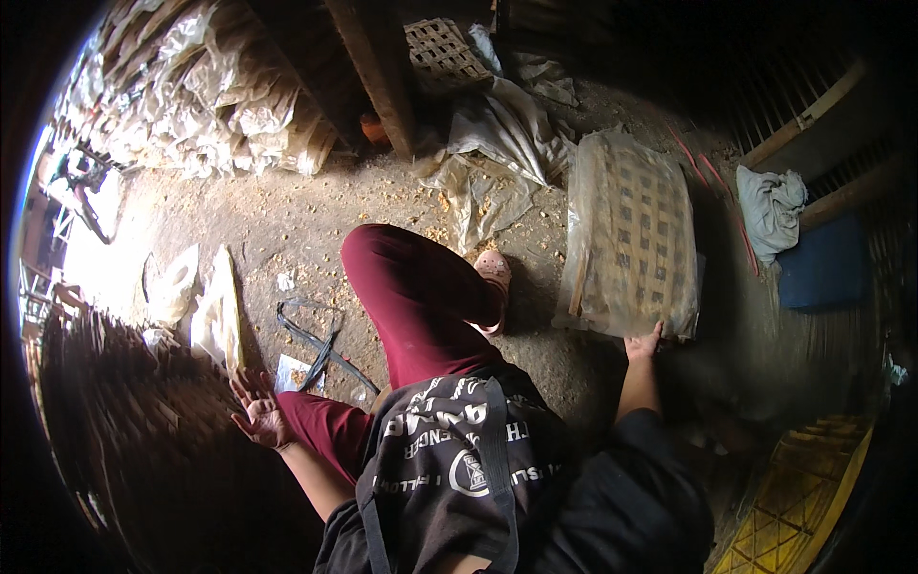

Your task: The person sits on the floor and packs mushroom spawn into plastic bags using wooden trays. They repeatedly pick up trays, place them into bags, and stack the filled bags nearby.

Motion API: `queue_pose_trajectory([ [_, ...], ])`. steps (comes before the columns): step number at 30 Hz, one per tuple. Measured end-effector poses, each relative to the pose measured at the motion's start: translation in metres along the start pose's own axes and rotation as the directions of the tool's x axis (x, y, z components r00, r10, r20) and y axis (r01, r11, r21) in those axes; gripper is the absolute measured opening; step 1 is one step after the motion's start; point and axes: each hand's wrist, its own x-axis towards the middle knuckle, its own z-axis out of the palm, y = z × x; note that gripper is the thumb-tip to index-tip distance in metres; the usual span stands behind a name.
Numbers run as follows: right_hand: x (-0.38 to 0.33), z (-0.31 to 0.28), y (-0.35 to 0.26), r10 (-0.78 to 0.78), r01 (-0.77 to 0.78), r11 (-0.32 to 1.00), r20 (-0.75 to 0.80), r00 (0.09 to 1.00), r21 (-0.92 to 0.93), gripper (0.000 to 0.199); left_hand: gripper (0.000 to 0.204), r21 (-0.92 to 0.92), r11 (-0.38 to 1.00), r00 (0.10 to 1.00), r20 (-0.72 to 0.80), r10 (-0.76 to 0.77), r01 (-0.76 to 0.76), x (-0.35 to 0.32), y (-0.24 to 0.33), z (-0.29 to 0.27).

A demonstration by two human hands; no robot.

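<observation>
My left hand point(260, 411) is raised beside my left knee with its fingers spread and nothing in it. At the right, my right hand point(644, 342) grips the near edge of a woven bamboo tray point(660, 247). Cloudy clear plastic covers this tray, its loose edges reaching past the frame. Part of my right hand's fingers is hidden at that edge. Dark stacked slats or trays point(143, 402) stand close to my left hand.
A black strap point(320, 349) lies on the crumb-strewn floor. Ahead are plastic sheets point(507, 134), a wooden post point(378, 77) and another woven tray point(445, 50). A white sack point(771, 210), a blue container point(822, 263) and a yellow crate point(794, 497) stand at the right.
</observation>
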Motion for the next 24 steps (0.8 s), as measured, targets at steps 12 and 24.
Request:
queue_pose_trajectory([
  [12,-0.037,0.055,0.078,-0.403,0.676,-0.408,0.785,0.471,-0.614,0.032,0.021,-0.047,0.847,0.826,0.197,0.527,-0.529,-0.109,0.125,0.039],
  [24,-0.082,0.178,0.229,0.529,0.639,-0.755,0.713,0.459,0.149,0.03,0.019,0.051,0.711,0.7,0.235,0.674,-0.702,-0.195,0.126,0.056],
])
